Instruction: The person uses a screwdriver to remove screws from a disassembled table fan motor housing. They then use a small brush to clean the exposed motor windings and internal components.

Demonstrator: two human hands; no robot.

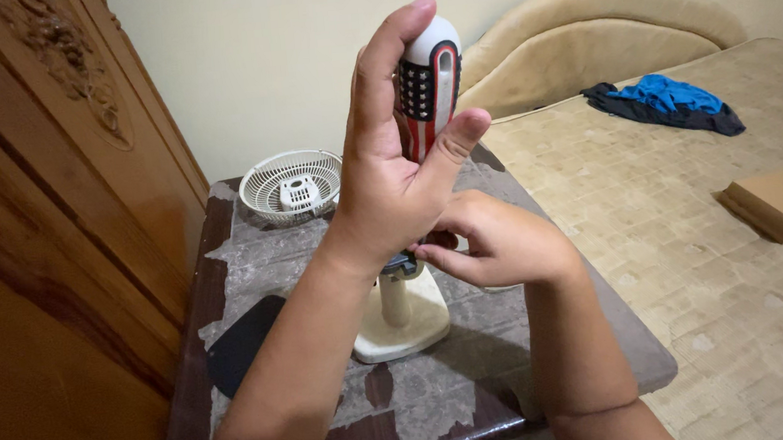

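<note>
Two hands at mid-table: my right hand (497, 244) pinches something hidden atop the cream fan stand (402, 313); my left hand (401, 167) grips a screwdriver (428, 80) upright above it. Far edge: white fan grille (292, 186).
</note>
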